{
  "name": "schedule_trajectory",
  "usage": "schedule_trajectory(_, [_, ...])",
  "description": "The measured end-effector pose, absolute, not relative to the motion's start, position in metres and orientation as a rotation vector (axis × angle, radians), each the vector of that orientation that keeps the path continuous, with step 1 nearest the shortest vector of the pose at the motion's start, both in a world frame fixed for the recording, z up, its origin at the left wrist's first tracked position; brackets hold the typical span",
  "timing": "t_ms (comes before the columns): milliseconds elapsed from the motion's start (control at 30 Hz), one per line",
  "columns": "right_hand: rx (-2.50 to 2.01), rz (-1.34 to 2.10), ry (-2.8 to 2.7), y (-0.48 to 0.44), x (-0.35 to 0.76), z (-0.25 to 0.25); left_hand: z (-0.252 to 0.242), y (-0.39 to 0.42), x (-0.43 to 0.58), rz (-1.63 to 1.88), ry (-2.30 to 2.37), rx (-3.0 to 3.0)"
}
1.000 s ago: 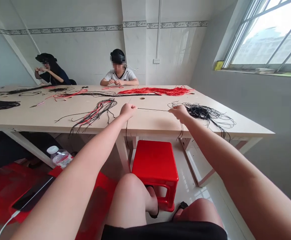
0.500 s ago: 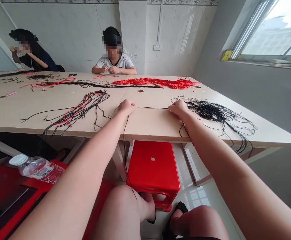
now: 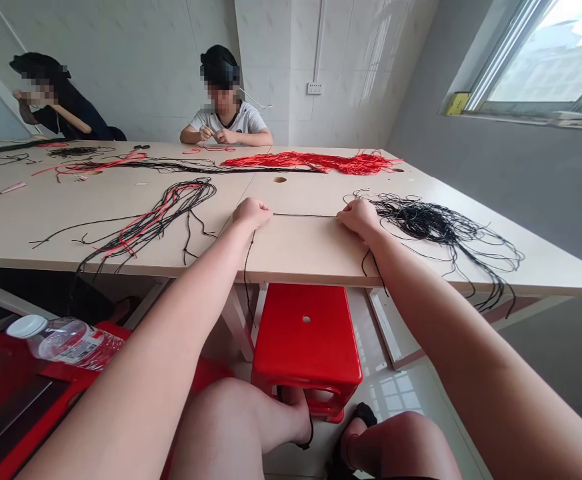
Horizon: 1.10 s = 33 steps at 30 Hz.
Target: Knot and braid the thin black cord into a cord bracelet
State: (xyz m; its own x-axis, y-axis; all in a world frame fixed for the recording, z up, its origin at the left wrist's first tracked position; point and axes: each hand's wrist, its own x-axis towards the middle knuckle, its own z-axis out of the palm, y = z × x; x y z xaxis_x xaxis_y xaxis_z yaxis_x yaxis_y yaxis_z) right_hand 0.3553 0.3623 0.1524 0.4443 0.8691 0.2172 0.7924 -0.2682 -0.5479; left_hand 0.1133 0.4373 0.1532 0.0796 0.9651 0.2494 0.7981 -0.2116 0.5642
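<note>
My left hand and my right hand are both closed in fists on the light wooden table. Between them a thin black cord is stretched taut and straight. Its loose end hangs down from my left fist over the table's front edge. Just right of my right hand lies a tangled pile of black cords, some dangling off the edge.
A bundle of red and black cords lies left of my left hand and a heap of red cords farther back. Two other people sit at the far side. A red stool stands under the table; a water bottle lies on a red seat.
Both hands came down from just above the table to rest on it, keeping the cord taut. The view tilted downward and closer.
</note>
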Motion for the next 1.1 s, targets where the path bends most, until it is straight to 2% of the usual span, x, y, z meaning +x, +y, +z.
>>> schedule_trajectory(1100, [-2.052,0.141,-1.434,0.3623,0.3595,0.1487,0.1564,0.4342,0.1157,0.82,1.78,2.108])
